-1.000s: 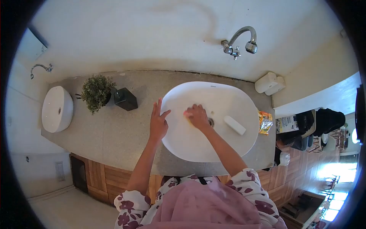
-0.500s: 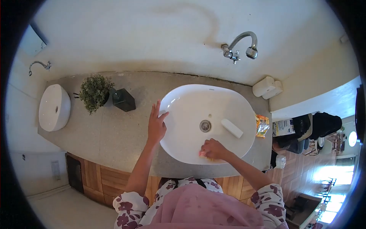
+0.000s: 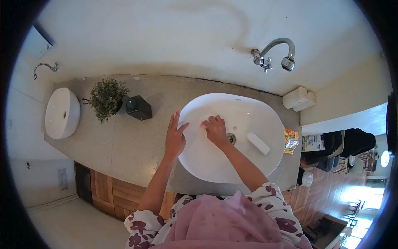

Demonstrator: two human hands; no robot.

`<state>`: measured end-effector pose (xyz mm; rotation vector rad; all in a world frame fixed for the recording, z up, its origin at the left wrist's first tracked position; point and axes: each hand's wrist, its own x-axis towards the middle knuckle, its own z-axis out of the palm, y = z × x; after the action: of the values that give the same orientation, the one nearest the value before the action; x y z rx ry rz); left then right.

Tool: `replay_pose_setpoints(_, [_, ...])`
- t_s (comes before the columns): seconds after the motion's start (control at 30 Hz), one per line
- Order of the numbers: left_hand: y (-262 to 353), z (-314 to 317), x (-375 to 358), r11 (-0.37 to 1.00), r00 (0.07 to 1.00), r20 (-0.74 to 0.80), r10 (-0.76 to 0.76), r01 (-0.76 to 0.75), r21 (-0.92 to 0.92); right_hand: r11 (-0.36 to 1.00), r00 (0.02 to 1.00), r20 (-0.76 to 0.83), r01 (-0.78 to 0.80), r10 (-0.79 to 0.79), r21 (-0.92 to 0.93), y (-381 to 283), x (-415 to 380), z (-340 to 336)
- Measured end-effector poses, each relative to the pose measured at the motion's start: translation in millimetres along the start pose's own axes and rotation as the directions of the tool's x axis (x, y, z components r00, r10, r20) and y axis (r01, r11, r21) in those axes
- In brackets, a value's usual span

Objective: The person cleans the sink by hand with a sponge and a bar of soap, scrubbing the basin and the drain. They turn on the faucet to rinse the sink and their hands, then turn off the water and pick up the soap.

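My left hand [image 3: 175, 139] rests at the left rim of a white oval basin [image 3: 190, 164], fingers spread and holding nothing. Inside the basin, my right hand [image 3: 216, 130] presses a small pink sponge [image 3: 203, 124] against the left part of the bowl, its fingers mostly covering it. Just right of my right wrist is the metal drain [image 3: 231, 139], partly hidden. A white bottle [image 3: 258, 143] lies on its side in the right half of the basin.
A chrome tap [image 3: 277, 43] juts from the wall above. On the counter [image 3: 137, 166] stand a potted plant [image 3: 105, 98], a dark square container [image 3: 139, 108], a second basin [image 3: 62, 113], an orange packet [image 3: 291, 141] and white containers [image 3: 295, 98].
My right hand has moved with the sponge from the basin's near edge up and left across the bowl. My left hand stays at the rim. The view has shifted slightly.
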<state>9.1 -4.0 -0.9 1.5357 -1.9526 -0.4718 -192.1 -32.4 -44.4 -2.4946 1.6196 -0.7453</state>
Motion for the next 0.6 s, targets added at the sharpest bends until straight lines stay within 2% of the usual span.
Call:
replay_pose_setpoints(0.1, [1.3, 1.7, -1.9, 1.0, 1.0, -0.001, -0.002, 0.002, -0.001, 0.999, 0.999, -0.051, -0.008, 0.011, 0.051, -0.6, -3.4, -1.8])
replay_pose_setpoints(0.17, [-0.1, 0.2, -1.6, 1.0, 1.0, -0.003, 0.001, -0.001, 0.005, 0.982, 0.989, -0.009, -0.148, 0.15, 0.117, -3.6, -9.9, 2.6])
replay_pose_setpoints(0.2, [-1.9, 1.2, -2.5, 1.0, 1.0, -0.009, 0.014, -0.014, 0.018, 0.982, 0.989, -0.015, -0.148, 0.151, 0.116, -9.8, -17.1, -5.2])
replay_pose_setpoints(0.27, [-2.3, 2.1, -1.1, 0.999, 0.999, -0.018, 0.037, -0.037, 0.025, 0.991, 0.934, 0.346, -0.119, 0.093, 0.054, -21.5, -40.9, -29.1])
replay_pose_setpoints(0.33, [-3.3, 2.6, -2.5, 1.0, 1.0, -0.01, 0.022, -0.022, 0.016, 0.97, 0.866, 0.5, -0.135, 0.016, 0.204, -19.7, -72.9, -36.1])
replay_pose_setpoints(0.5, [-1.8, 2.0, -2.9, 1.0, 1.0, -0.001, 0.021, -0.021, 0.015, 0.934, 0.753, 0.656, -0.191, -0.058, 0.301, -4.1, -126.1, -97.0])
replay_pose_setpoints(0.6, [1.1, 0.6, -2.5, 1.0, 1.0, 0.021, -0.001, 0.001, 0.021, 0.927, 0.758, 0.652, -0.251, 0.01, 0.277, -8.5, -122.5, -110.1])
